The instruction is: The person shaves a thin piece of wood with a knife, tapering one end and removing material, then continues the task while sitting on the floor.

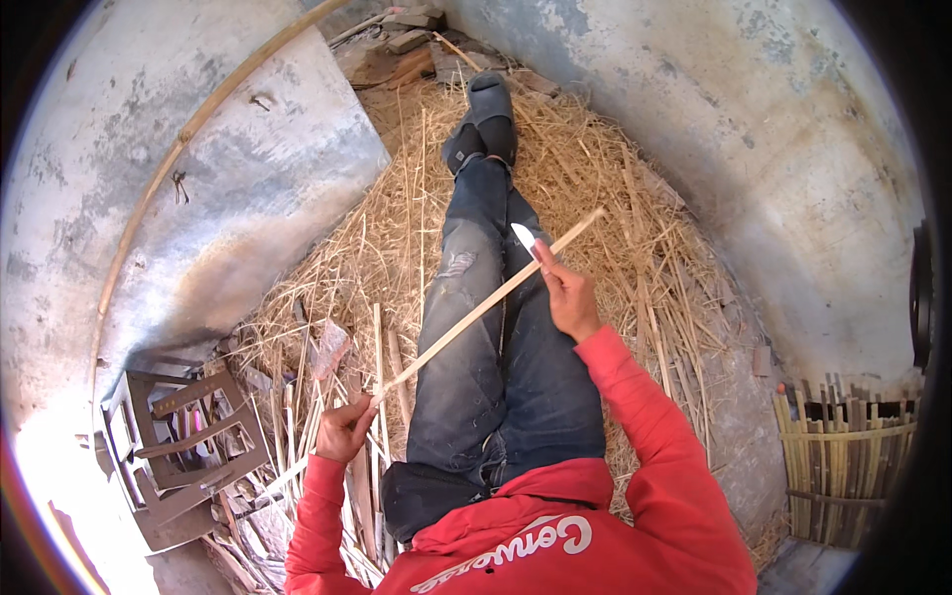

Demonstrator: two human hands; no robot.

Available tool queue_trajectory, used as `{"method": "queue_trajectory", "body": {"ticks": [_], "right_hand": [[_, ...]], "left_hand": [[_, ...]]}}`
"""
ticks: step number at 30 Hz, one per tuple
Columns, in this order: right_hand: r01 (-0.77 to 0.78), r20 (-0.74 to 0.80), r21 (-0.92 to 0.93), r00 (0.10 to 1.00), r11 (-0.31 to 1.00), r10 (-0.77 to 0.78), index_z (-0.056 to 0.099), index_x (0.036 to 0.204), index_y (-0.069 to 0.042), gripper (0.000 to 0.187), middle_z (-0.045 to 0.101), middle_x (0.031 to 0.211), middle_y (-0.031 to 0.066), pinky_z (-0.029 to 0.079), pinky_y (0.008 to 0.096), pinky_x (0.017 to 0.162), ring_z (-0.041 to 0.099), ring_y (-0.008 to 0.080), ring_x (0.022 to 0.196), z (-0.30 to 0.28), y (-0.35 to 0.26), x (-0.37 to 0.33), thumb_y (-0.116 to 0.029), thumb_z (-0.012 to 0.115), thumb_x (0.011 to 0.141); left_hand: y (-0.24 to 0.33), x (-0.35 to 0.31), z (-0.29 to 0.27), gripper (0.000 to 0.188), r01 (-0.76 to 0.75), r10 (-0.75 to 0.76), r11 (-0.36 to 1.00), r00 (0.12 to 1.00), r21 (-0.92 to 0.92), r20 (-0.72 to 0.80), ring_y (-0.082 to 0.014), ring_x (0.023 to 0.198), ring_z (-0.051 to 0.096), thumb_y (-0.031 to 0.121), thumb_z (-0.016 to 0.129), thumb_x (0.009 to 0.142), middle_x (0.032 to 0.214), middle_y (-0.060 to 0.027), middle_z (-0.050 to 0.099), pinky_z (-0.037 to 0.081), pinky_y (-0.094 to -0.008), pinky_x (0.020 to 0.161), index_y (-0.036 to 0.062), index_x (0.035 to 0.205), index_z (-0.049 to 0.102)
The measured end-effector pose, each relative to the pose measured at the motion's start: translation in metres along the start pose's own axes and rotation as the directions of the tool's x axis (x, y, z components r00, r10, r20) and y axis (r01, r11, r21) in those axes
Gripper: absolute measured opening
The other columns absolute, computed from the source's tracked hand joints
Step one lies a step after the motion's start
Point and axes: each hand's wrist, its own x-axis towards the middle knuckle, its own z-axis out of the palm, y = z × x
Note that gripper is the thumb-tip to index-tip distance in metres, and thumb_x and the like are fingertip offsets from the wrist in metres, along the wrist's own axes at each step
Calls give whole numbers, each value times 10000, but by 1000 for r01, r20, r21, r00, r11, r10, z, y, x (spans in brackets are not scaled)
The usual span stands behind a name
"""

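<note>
A long, pale strip of bamboo or wood [476,312] slants across my outstretched legs, its far end up to the right. My left hand [343,428], at the lower left, is closed round the strip's near end. My right hand [572,300] grips a small knife [526,237] by its handle, which is mostly hidden by the fingers. The bright blade points up and to the left, just above the strip. Beside the knife, the right thumb and fingers are against the strip's upper part.
Straw and shavings [615,198] cover the ground round my legs. Several loose strips [378,337] lie at my left. A dark wooden frame [198,436] stands at the left, a slatted basket [848,446] at the right. A long pole [164,169] leans along the left wall.
</note>
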Motion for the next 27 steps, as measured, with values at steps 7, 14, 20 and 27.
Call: {"method": "queue_trajectory", "body": {"ticks": [7, 14, 20, 27], "right_hand": [[-74, 74, 4, 995, 997, 74, 616, 1464, -73, 393, 713, 1328, 174, 563, 333, 928, 723, 188, 1155, 4, -24, -1, -210, 557, 1101], [-193, -195, -11, 963, 981, 187, 608, 1480, -104, 430, 701, 900, 257, 546, 423, 668, 730, 331, 735, -9, -34, 25, -125, 585, 1050], [272, -11, 34, 962, 962, -272, 567, 1524, -142, 471, 635, 761, 233, 494, 406, 583, 606, 243, 560, 40, -44, -21, -93, 560, 1056], [151, -144, 31, 979, 988, -145, 587, 1506, -143, 470, 627, 772, 243, 529, 447, 636, 675, 381, 674, 34, -31, 3, -123, 599, 1037]], "left_hand": [[2, 2, 13, 296, 40, -41, 996, 999, -82, -12, -76, 570, 599, 140, 791, 964, 683, -137, 725, 462, -290, 533, -90, 1148, 761], [7, 1, 11, 316, 91, -90, 993, 996, -75, 20, -57, 621, 590, 148, 788, 970, 734, -105, 741, 486, -261, 575, -93, 1170, 753], [1, -4, 14, 332, 140, -137, 984, 990, -110, 35, -70, 694, 647, 154, 779, 977, 818, -146, 776, 523, -266, 629, -88, 1200, 742], [3, -1, 22, 344, 131, -129, 981, 991, -143, 25, -66, 663, 624, 176, 766, 986, 770, -130, 756, 500, -269, 603, -84, 1210, 740]]}}
